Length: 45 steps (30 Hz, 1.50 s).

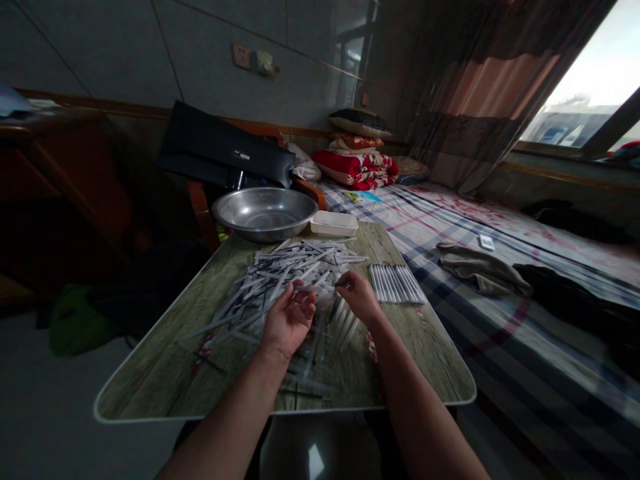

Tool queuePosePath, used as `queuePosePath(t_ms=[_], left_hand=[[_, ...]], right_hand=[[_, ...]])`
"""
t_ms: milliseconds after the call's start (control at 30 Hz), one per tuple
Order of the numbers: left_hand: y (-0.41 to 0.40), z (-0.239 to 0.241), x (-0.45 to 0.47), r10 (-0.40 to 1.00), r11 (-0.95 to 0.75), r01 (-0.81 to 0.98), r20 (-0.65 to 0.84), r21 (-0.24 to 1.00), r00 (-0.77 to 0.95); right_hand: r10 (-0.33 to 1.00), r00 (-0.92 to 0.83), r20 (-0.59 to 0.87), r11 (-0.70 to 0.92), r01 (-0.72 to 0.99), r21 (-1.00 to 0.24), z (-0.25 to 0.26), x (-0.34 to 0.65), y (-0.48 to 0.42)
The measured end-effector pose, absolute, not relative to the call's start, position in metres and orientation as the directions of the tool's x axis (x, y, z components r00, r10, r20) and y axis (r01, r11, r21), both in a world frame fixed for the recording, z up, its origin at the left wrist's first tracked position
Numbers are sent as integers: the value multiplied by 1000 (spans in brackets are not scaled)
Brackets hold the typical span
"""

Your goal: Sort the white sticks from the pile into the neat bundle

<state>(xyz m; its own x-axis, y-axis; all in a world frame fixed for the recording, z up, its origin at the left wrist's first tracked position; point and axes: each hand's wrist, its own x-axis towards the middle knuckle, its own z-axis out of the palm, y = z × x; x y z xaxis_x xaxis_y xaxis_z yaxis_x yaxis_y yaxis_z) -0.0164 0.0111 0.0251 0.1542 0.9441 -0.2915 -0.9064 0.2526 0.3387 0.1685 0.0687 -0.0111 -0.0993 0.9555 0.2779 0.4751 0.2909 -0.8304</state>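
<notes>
Whitish is the tube (306,289) the upturned left hand (289,322) pinches; the downturned right hand (359,297) grips something dark (341,285).

On our wood-grain table (160,387) we see a metal basin (270,231), a white tray (333,231), heaped pen-like tubes (280,268) — and a tidy tube row (397,284).

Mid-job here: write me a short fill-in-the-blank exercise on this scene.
1. Of the bare left hand and bare right hand, the ____ one is nearer the neat row of slim white sticks.
2. As the camera sees it, the round silver metal basin stands to the ____ of the cream rectangular tray.
3. The crumpled greyish-brown cloth lies on the ____, not on the wood-patterned table.

Missing words: right; left; bed.
</notes>
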Motion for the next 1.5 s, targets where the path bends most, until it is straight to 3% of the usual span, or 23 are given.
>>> queuePosePath(t_ms=[67, 167, 300, 800, 1500], left_hand=[[12, 24, -15, 948, 236, -904, -290, 356, 134], [13, 22, -14, 958, 206, -890, -271, 407, 97], [13, 19, -12, 970, 159, -858, -240, 488, 43], [12, 16, -7, 980, 110, -777, -199, 620, -20], [11, 16, -5, 985, 50, -712, -152, 701, -81]], right_hand=[[962, -109, 249, 269, 254, -929, -7, 165, 66], [959, -140, 247, 250, 2, -968, 1, 159, 60], [959, -136, 247, 226, -154, -962, 12, 156, 50], [961, -102, 258, 234, -203, -951, 16, 154, 45], [967, -79, 242, 234, -98, -967, 11, 155, 47]])
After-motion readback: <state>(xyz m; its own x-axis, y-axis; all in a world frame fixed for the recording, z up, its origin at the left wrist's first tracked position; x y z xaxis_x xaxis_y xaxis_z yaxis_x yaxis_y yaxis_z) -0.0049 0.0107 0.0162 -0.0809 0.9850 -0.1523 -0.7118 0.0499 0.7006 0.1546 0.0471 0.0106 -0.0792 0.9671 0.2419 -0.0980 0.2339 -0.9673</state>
